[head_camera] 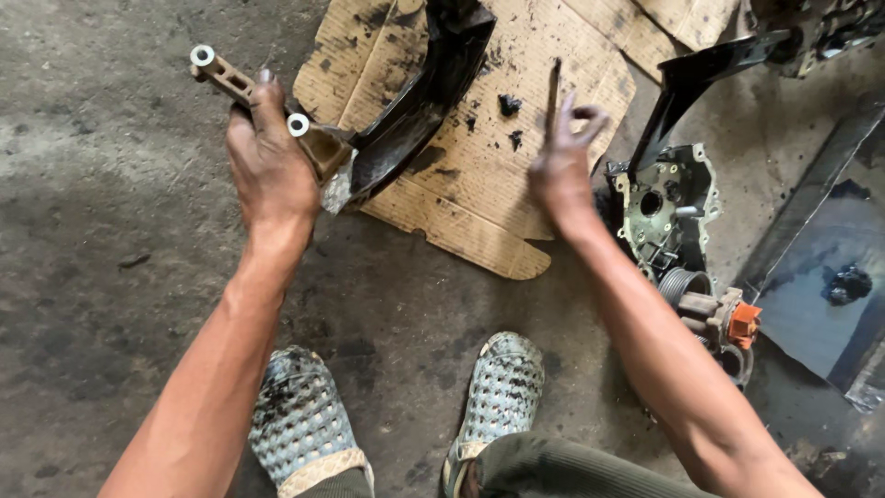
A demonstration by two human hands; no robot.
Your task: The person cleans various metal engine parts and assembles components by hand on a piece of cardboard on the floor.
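1. The left hand (267, 161) is clamping around a tan cast-metal bracket with round bolt bosses (241, 85), holding it up off the floor; the fingers are wrapping its middle, and one boss is poking out above the knuckles.
2. The right hand (564, 157) is pinching a thin dark rod-like tool (552, 88) between thumb and fingertips, the other fingers spreading loosely. The view is dim there, so it may be a pick or a narrow driver.
3. As far as the work is showing, the bracket is already lifted free and being handled, yet it is still looking grimy, and the tool tip is standing well apart from it, not touching it.
4. A black curved plastic cover (419, 92) is lying on the torn, oil-stained sheet of cardboard (498, 184), just beside the bracket's lower end; I cannot tell whether they are touching.
5. To the right, a greasy grey engine housing with a ribbed pulley and orange part (673, 212) is crowding the right forearm.
6. Open room is lying on the bare concrete floor (101, 184) to the left, and between the two perforated grey shoes (502, 392) and the cardboard's ragged near edge.
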